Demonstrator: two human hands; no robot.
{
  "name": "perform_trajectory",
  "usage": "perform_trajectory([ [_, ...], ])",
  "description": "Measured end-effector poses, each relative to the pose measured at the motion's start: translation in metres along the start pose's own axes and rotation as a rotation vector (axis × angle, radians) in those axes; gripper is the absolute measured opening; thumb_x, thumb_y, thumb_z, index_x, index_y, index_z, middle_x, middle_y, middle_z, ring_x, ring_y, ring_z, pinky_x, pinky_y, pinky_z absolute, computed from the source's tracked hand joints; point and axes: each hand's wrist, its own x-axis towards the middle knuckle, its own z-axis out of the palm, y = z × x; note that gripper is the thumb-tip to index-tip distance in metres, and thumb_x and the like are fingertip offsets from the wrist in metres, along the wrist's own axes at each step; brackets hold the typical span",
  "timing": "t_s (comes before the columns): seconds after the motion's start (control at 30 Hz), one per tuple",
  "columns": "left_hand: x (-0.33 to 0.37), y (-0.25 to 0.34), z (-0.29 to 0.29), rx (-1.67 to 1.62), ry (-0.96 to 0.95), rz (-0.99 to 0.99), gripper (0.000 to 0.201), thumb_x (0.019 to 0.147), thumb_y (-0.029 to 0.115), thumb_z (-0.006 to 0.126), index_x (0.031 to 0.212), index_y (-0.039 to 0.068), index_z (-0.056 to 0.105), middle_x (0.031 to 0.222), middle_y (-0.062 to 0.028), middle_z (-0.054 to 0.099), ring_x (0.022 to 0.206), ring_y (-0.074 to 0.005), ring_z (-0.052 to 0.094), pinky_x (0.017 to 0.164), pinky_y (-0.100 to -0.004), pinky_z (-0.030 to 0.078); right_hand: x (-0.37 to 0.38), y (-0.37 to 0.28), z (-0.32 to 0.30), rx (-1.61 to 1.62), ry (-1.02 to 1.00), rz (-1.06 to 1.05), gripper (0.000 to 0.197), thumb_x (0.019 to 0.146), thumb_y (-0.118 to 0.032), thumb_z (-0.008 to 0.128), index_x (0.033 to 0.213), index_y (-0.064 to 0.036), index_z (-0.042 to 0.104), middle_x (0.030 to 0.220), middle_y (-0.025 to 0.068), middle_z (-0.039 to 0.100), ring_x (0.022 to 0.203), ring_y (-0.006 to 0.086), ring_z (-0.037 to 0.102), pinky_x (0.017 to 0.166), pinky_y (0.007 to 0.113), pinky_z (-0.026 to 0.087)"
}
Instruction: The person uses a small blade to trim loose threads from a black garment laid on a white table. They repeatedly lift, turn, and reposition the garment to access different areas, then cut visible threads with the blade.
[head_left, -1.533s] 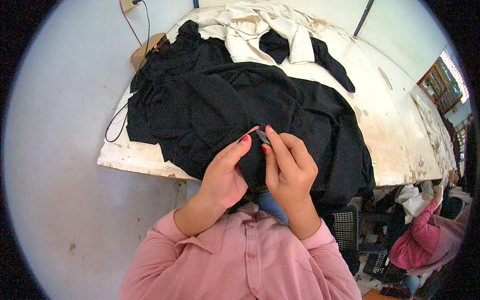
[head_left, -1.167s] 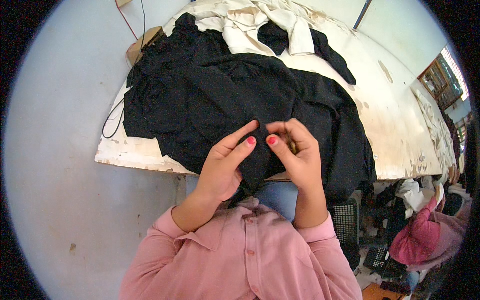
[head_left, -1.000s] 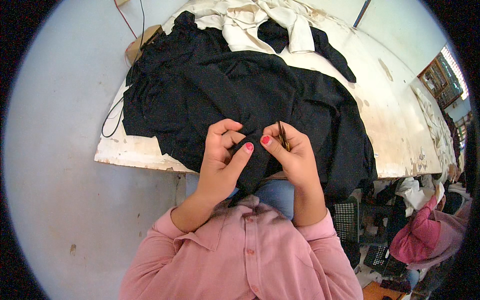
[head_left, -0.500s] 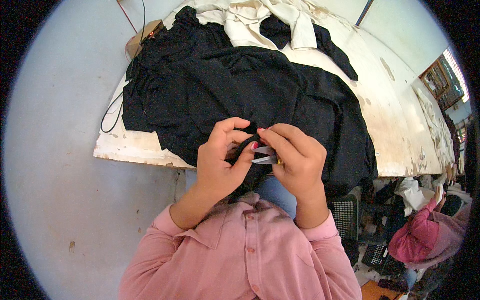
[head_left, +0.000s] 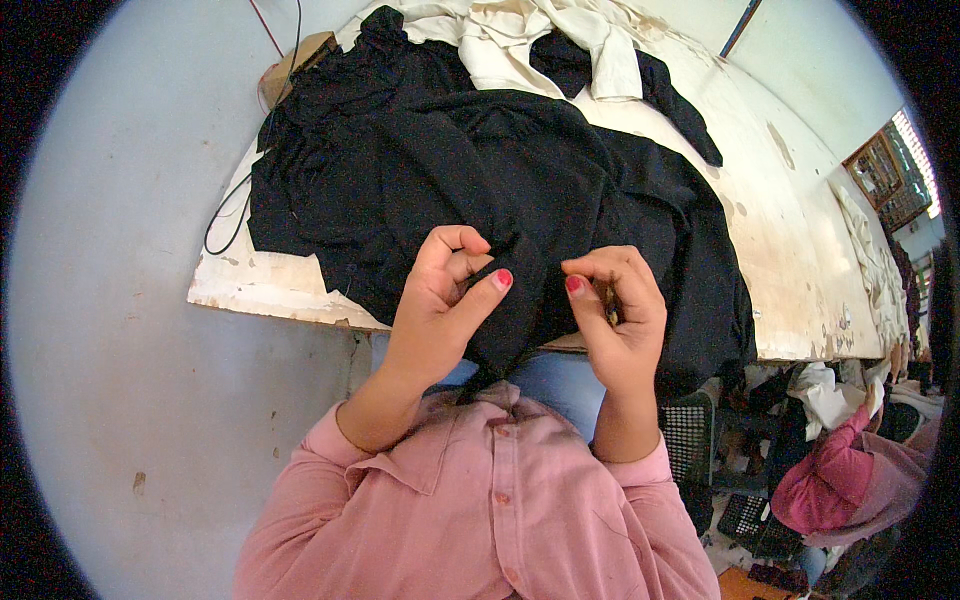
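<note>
A large black garment [head_left: 400,180] lies bunched over the table and hangs past its near edge toward my lap. My left hand [head_left: 445,295] grips a fold of its cloth between thumb and curled fingers, in front of my body. A short way to the right, my right hand [head_left: 620,305] is apart from that fold, its thumb and forefinger tips brought close together. Small thread snips [head_left: 612,308] are tucked in the curled fingers of this hand; only a sliver shows and the blades are hidden. Whether a thread is pinched there is too small to tell.
The worn white table [head_left: 770,240] has a chipped near edge. Cream garments [head_left: 505,50] lie at its far side. A cardboard box [head_left: 295,65] and a black cable [head_left: 213,235] are at the left. Black crates [head_left: 690,440] and another person [head_left: 835,480] are at the lower right.
My right hand has drawn away to the right from my left hand and turned, so the snips' blades no longer show. The left hand keeps its grip on the cloth.
</note>
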Motion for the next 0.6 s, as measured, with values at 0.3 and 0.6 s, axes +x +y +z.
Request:
perform_trajectory([
  [0.3, -0.003, 0.010, -0.005, -0.028, -0.025, 0.035, 0.047, 0.086, -0.006, 0.064, 0.132, 0.002, 0.053, 0.116, -0.0081, 0.063, 0.102, -0.0127, 0.061, 0.089, -0.0254, 0.049, -0.017, 0.014, 0.017, 0.127, -0.205, 0.266, 0.041, 0.088, -0.005, 0.069, 0.127, -0.0018, 0.057, 0.111, 0.0041, 0.060, 0.071, -0.0012, 0.047, 0.061, 0.014, 0.037],
  [0.6, 0.002, 0.022, -0.005, -0.174, 0.018, -0.105, 0.068, 0.085, -0.002, 0.066, 0.145, 0.004, 0.034, 0.125, -0.0149, 0.059, 0.112, -0.0202, 0.060, 0.093, -0.0301, 0.050, -0.020, 0.023, 0.039, 0.564, -0.155, 0.401, 0.019, 0.089, -0.017, 0.072, 0.099, -0.0045, 0.062, 0.088, -0.0031, 0.058, 0.080, 0.0041, 0.051, 0.070, 0.020, 0.041],
])
